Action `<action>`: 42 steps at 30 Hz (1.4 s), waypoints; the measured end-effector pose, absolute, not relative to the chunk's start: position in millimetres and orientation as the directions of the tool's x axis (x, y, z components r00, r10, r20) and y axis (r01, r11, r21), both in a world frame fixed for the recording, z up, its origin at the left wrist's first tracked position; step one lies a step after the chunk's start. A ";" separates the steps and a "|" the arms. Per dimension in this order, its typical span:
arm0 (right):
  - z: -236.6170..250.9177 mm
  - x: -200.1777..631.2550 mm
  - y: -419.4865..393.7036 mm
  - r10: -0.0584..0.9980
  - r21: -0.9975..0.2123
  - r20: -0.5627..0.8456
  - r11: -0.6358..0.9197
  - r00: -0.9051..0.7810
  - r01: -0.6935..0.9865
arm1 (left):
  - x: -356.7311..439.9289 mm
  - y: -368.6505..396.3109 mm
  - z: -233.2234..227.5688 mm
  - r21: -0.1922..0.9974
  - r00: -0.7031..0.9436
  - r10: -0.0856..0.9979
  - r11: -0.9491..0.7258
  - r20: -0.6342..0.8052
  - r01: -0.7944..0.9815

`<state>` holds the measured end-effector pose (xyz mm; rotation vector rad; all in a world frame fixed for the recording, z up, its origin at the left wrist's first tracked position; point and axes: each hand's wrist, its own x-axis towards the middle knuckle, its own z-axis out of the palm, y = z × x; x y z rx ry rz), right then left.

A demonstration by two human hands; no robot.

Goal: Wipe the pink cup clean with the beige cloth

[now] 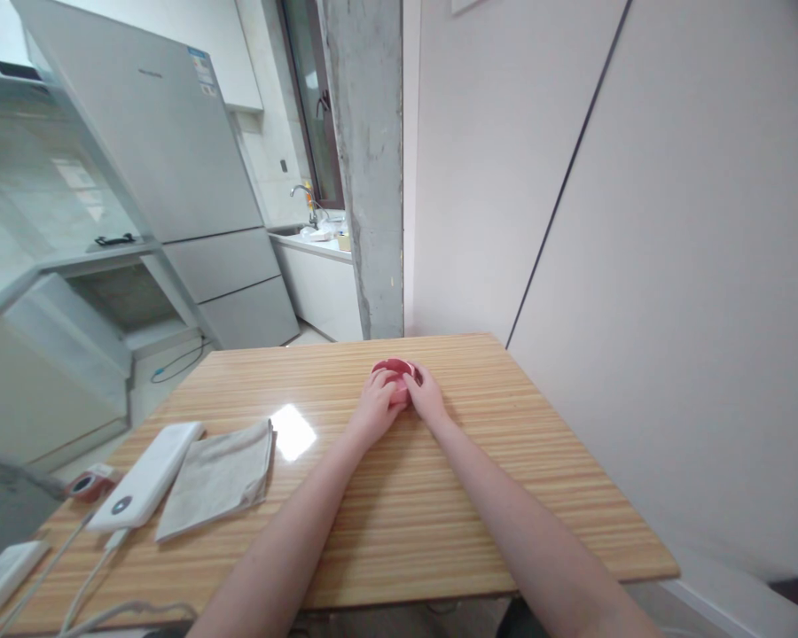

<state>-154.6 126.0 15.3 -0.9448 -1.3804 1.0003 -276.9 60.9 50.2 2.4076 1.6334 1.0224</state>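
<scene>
Red round object [394,370] held at far middle of wooden table [505,461], clasped between left hand [374,409] and right hand [426,396] (fingers curled round it), both equally near.

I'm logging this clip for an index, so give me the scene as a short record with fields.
setting: wooden table beside a pale wall, kitchen with fridge behind
left hand: on the red round object, fingers curled on its near side
right hand: on the same object, from the right
object detail: too small to identify
table, left side: folded grey cloth, white power bank with cable
</scene>
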 end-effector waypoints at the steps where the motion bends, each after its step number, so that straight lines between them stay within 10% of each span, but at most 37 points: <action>1: 15.1 -154.6 126.3 0.947 -0.948 0.319 0.319 -0.046 -0.004 | -276.7 60.7 51.5 0.406 0.229 0.847 -0.446 0.479 0.798; 8: 19.4 -153.5 123.5 0.946 -0.946 0.322 0.323 -0.033 0.036 | -326.2 24.9 81.3 0.474 0.086 0.922 -0.272 0.378 0.837; 13: 17.9 -152.4 124.4 0.943 -0.940 0.333 0.334 -0.024 0.075 | -435.5 -58.8 84.9 0.236 -0.407 0.856 0.345 0.317 0.909; 19: 16.4 -151.6 126.0 0.946 -0.944 0.322 0.323 -0.034 0.061 | -477.4 -115.3 77.5 -0.008 -0.660 0.735 0.669 0.154 0.743; 27: 15.8 -153.7 125.9 0.952 -0.950 0.305 0.307 -0.035 0.064 | -433.2 -74.6 68.4 0.399 -0.531 0.848 0.488 -0.003 0.776; 36: 49.9 -137.8 114.7 0.873 -0.871 0.487 0.486 -0.004 0.076 | -304.5 5.2 122.7 0.950 0.274 0.956 -0.175 0.102 0.259; 42: 71.3 -129.0 99.8 0.832 -0.874 0.443 0.484 -0.334 0.047 | -288.7 52.2 88.5 0.936 -0.126 0.941 -0.285 0.315 0.209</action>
